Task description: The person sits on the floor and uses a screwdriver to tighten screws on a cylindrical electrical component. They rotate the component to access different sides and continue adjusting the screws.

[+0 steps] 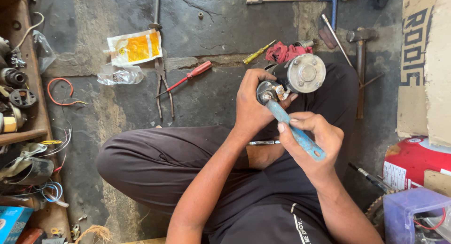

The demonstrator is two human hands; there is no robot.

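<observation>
Blue-handled and worn, a flat metal wrench [298, 135] sits pinched in the person's right hand [314, 141], fingers folded over the shaft and the thumb laid along it; its far end meets a small terminal on a grey-and-black cylindrical motor part [295, 79]. That part, with its round silver end plate facing up, is gripped by the left hand [252, 103], fingers wrapped tight around the dark body, and held above the person's dark-trousered lap [159, 164] as they sit cross-legged on the stained concrete floor [225, 27]. Whether the wrench head is seated on a nut or just resting against it, I cannot quite make out from here.

Just beyond the motor part lies a crumpled red rag [284, 51], with a yellow-handled screwdriver [258, 52] beside it. Further left on the floor are a red-handled screwdriver [186, 78], a pair of long grey metal pliers [163, 86], a yellow-and-white plastic pouch [135, 47] and a clear crumpled plastic bag [120, 74]. A wooden-handled hammer [361, 65] rests to the right, near a red cylinder [413, 161] and a sheet of brown cardboard [425, 65]. Along the left edge, a wooden shelf [33, 84] carries loose wires and metal parts.
</observation>
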